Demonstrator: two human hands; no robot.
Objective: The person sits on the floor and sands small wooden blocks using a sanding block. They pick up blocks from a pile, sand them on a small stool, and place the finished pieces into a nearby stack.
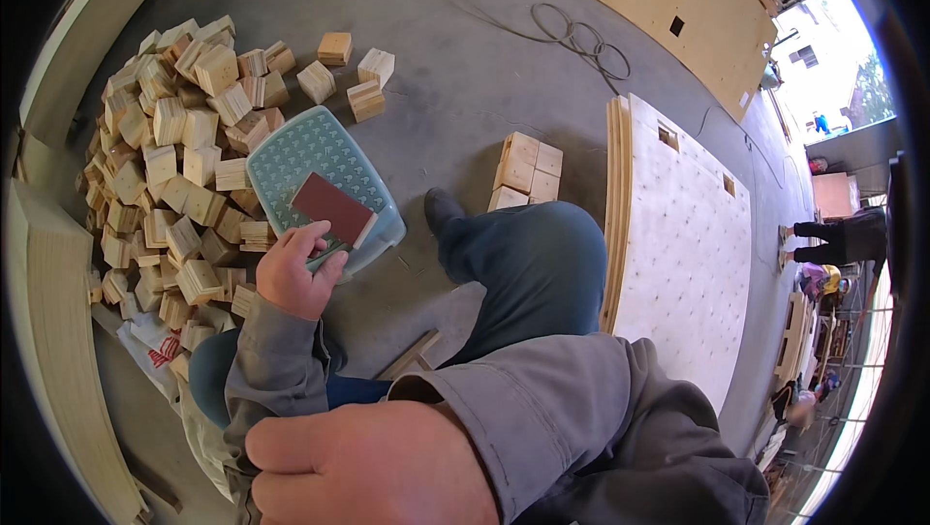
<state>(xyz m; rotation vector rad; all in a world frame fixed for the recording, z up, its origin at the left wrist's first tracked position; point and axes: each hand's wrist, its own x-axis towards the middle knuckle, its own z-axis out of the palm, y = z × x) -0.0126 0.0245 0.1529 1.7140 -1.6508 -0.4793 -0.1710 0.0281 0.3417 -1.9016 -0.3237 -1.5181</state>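
Note:
My left hand (300, 273) is closed on a flat reddish-brown rectangle with a pale edge, which looks like a sanding block (332, 207). The block is tilted above a light blue-green plastic stool (291, 152) with a raised pattern on its top. A bit of green shows beneath my fingers; I cannot tell whether it is part of the stool. My right hand (373, 467) is very close at the bottom, its back toward me and its fingers curled under. Whatever it holds, if anything, is hidden.
A big pile of wooden blocks (179, 186) lies left of the stool, with a few loose ones beyond it. Stacked blocks (526, 169) stand past my knee. Plywood sheets (683, 234) lie at right; a cable (572, 36) is coiled beyond. Another person (838, 234) stands far right.

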